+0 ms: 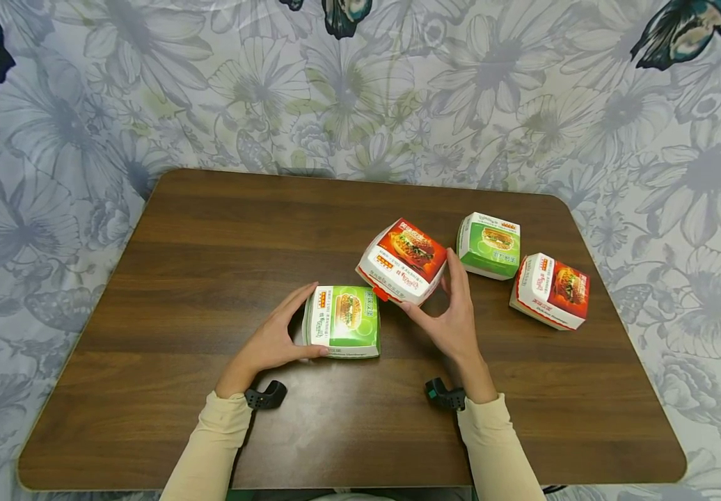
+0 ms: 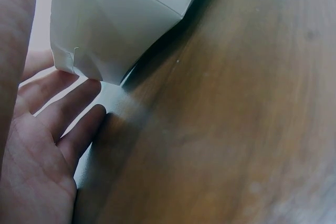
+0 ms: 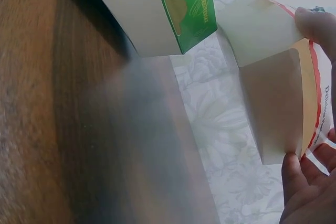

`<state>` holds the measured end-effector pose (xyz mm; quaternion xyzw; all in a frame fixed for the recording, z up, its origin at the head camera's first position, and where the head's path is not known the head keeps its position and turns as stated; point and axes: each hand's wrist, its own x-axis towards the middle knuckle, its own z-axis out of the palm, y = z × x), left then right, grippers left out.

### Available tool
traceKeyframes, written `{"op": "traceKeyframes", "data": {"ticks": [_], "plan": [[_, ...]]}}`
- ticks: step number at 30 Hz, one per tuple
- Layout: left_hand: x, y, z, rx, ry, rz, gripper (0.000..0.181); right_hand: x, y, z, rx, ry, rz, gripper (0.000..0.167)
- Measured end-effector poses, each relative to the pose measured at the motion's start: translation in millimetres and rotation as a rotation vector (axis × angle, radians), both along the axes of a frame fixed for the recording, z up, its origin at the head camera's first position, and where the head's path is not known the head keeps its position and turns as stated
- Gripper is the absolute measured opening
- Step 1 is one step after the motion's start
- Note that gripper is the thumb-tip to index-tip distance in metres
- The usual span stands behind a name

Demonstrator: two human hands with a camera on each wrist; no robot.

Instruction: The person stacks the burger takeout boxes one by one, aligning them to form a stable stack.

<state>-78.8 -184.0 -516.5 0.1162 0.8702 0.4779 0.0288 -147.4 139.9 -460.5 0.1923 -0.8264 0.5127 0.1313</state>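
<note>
My left hand (image 1: 273, 339) holds a green-and-white burger box (image 1: 349, 313) by its left side, with the thumb at the near corner and the fingers at the far one. In the left wrist view the fingers touch the lower edge of that white-sided box (image 2: 121, 24). A red-and-white burger box (image 1: 401, 261) is gripped by my right hand (image 1: 454, 323), thumb on its near edge and fingers along its right side. It sits turned askew, beside the green box's far right corner. The right wrist view shows thumb and fingers pinching the red-edged box (image 3: 273, 108), clear of the tabletop.
Another green burger box (image 1: 490, 247) stands behind the right hand, and a second red one (image 1: 551, 292) is to its right, close to it. All are on a brown wooden table (image 1: 179, 292). Flower-patterned cloth (image 1: 348, 104) lies beyond the table's edges.
</note>
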Motion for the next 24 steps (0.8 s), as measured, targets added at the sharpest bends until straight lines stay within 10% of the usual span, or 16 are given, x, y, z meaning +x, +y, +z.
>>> {"op": "traceKeyframes", "data": {"ticks": [4, 24], "plan": [[-0.2, -0.2, 0.0, 0.004, 0.000, -0.001, 0.118, 11.0, -7.5, 22.5, -0.008, -0.024, 0.018, 0.108], [0.0, -1.0, 1.9, 0.010, -0.010, -0.004, 0.117, 18.0, -10.6, 30.1, -0.008, -0.051, 0.070, 0.107]]}}
